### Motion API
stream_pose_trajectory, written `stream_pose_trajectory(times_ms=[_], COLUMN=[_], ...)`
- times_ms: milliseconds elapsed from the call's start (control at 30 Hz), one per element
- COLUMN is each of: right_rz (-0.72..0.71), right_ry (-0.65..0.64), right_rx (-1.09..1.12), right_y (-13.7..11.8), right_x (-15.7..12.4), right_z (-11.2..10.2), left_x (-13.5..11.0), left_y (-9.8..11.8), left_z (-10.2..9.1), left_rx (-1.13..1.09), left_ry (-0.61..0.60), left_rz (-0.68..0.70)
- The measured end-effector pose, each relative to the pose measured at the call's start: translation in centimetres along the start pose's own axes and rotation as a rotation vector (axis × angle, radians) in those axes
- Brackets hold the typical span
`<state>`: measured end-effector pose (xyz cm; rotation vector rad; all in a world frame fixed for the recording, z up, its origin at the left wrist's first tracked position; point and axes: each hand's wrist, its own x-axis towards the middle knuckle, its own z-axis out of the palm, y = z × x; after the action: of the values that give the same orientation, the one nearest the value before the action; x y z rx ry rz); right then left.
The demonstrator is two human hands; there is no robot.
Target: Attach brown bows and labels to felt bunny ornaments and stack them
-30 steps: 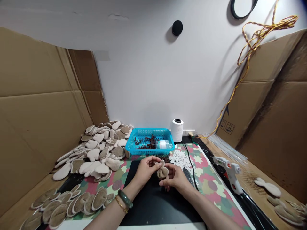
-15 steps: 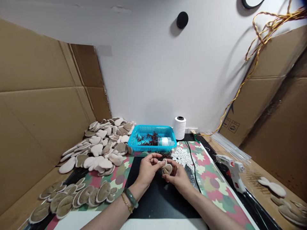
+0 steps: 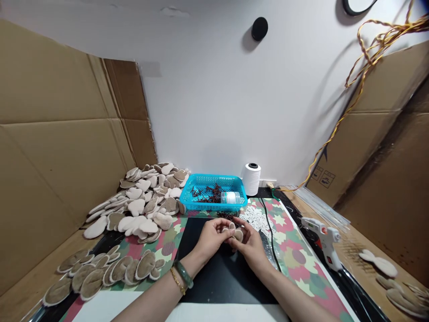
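Note:
My left hand [image 3: 211,237] and my right hand [image 3: 250,243] meet over the black mat [image 3: 221,281], both closed on a small beige and brown fabric piece [image 3: 235,233] held between the fingertips. The left wrist wears a green bangle [image 3: 183,273] and a thin gold bracelet. Just beyond the hands lie dark red twig-like bits [image 3: 225,216] and white lace-like cutouts [image 3: 256,219].
A blue basket [image 3: 214,194] with dark red bits and a small bottle stands behind. A white thread spool [image 3: 251,179] is beside it. Piles of fabric pieces [image 3: 147,201] lie left, more at front left [image 3: 100,273]. A glue gun [image 3: 323,241] rests right. Cardboard walls both sides.
The fabric piece has been folded smaller and drawn in between both hands' fingertips. The hands have closed together and shifted slightly right in view as the camera moved.

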<state>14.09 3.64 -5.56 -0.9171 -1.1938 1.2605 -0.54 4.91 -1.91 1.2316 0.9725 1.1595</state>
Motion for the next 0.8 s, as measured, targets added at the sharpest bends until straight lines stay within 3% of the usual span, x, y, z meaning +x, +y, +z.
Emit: stream_pose_trajectory(times_ms=[100,300,600,800], right_rz=[-0.041,0.031,0.006,0.017], right_ry=[-0.008,-0.173,-0.040,-0.116], right_rx=[0.040,0.112,-0.010,-0.075], right_y=[0.0,-0.4,0.5,0.0], right_x=[0.0,0.5,0.3,-0.1], right_z=[0.1,-0.4,-0.5,-0.2], left_x=[-0.1,-0.1,0.2,0.3], left_y=[-0.1,0.0,0.1,0.6], left_z=[0.3,0.3,-0.6,-1.0], left_rx=[-0.010,-0.017,-0.016,-0.041], left_ry=[0.045,0.062,-0.076,-0.045], left_rz=[0.026,0.043,-0.073,-0.077])
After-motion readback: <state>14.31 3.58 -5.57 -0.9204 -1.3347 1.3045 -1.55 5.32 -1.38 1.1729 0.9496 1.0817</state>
